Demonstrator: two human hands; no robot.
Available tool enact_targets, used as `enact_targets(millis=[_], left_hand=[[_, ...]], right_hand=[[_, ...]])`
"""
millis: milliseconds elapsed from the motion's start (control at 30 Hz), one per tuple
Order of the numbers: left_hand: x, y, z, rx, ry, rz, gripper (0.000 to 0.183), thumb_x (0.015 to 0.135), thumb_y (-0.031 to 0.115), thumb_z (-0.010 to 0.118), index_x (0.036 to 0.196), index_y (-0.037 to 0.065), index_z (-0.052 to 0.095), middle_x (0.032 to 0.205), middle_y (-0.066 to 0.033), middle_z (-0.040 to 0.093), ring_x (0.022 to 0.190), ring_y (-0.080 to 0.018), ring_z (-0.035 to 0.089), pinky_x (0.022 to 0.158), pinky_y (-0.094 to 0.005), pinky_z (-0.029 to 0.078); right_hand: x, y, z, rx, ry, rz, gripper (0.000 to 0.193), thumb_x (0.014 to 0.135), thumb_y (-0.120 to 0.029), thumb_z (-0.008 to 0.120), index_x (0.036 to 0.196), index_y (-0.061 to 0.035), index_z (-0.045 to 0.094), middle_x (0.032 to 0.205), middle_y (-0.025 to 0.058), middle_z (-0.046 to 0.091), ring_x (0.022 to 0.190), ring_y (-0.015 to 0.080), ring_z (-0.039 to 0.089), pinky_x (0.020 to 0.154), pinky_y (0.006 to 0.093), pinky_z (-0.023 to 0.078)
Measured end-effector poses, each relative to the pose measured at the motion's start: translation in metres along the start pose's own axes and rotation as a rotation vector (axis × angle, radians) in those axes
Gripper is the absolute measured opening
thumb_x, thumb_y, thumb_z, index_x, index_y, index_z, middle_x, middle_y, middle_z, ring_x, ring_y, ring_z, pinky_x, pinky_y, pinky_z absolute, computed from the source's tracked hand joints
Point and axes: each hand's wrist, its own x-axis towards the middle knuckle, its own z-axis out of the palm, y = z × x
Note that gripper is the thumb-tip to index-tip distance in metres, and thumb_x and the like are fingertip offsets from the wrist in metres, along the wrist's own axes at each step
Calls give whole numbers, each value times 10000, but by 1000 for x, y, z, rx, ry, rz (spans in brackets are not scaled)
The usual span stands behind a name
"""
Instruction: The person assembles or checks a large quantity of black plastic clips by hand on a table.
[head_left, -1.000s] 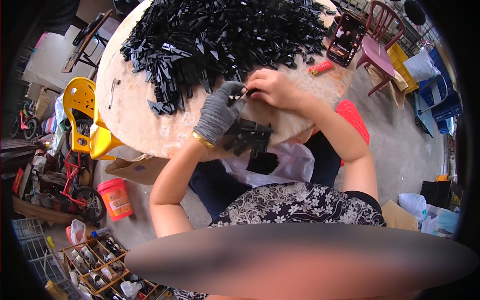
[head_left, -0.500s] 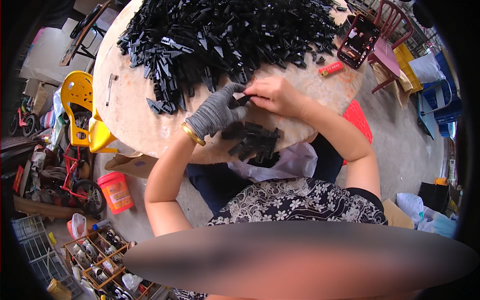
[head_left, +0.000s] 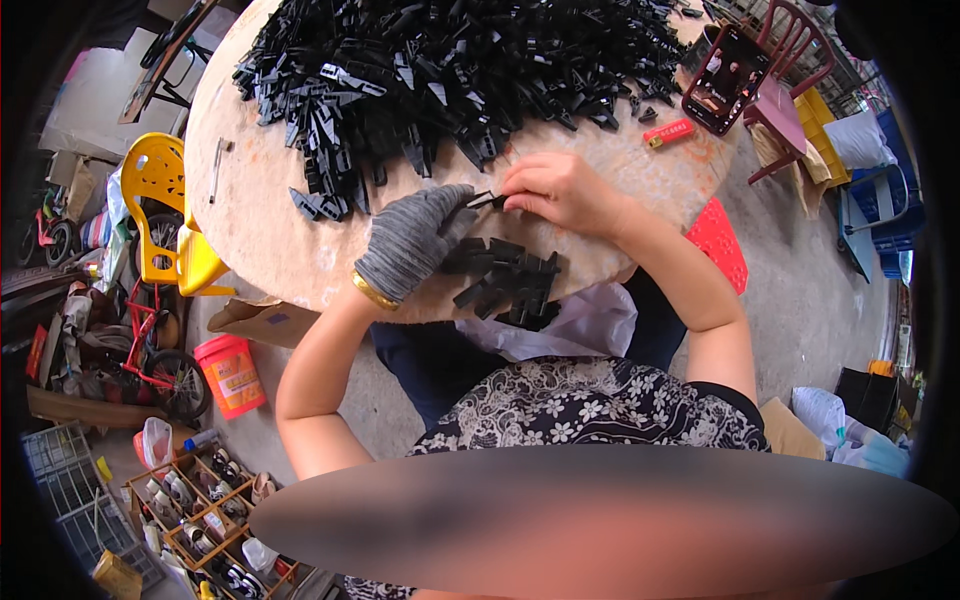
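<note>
My left hand, in a grey knit glove with a gold bangle at the wrist, is closed with its fingertips on one end of a small black plastic piece. Bare, my right hand pinches the other end between thumb and fingers. The piece's exact shape is partly hidden by the fingers. Just below the hands, at the table's near edge, lies a small heap of black plastic pieces. A far larger pile of similar black pieces covers the far part of the round table.
On the table's right lie a red lighter-like object and a propped phone with a lit screen. A pen-like tool rests at left. A yellow chair and red bucket stand left; a red stool is at right.
My left hand has shifted slightly left and down and turned, its fingers less extended. My right hand has moved slightly right, exposing more of the black piece between them.
</note>
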Motion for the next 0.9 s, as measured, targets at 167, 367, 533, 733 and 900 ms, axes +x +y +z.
enact_targets(millis=[167,367,533,733,900], left_hand=[[1,1,-5,-82,-46,-38,247,827,178,620,1044,59,632,899,-148,650,792,-284,637,679,-353,498],[0,6,-5,-20,-72,-31,246,816,184,634,1033,70,639,879,-139,651,782,-285,636,674,-356,498],[5,10,-9,111,-53,51,226,807,215,632,991,86,650,799,-125,636,709,-296,622,632,-377,488],[26,28,-17,350,-260,61,191,840,274,565,875,97,628,737,-112,605,680,-285,617,580,-401,475],[33,32,-16,385,-293,70,192,838,276,559,867,96,620,750,-116,611,670,-292,620,579,-406,480]], right_hand=[[0,-1,2,-16,13,37,108,768,-136,662,786,-37,621,795,94,613,749,278,596,677,348,474],[1,-5,3,-49,11,45,116,772,-127,667,795,-21,625,800,109,620,741,282,597,671,343,475],[0,-2,3,6,34,16,93,767,-134,647,807,-58,614,759,89,579,738,287,580,668,356,465],[-2,-1,-3,-42,-50,17,172,717,-70,633,885,-50,603,776,102,570,762,292,575,688,364,473],[3,-25,-16,46,50,256,111,721,-84,630,820,-40,605,793,88,593,720,237,590,606,335,478]])
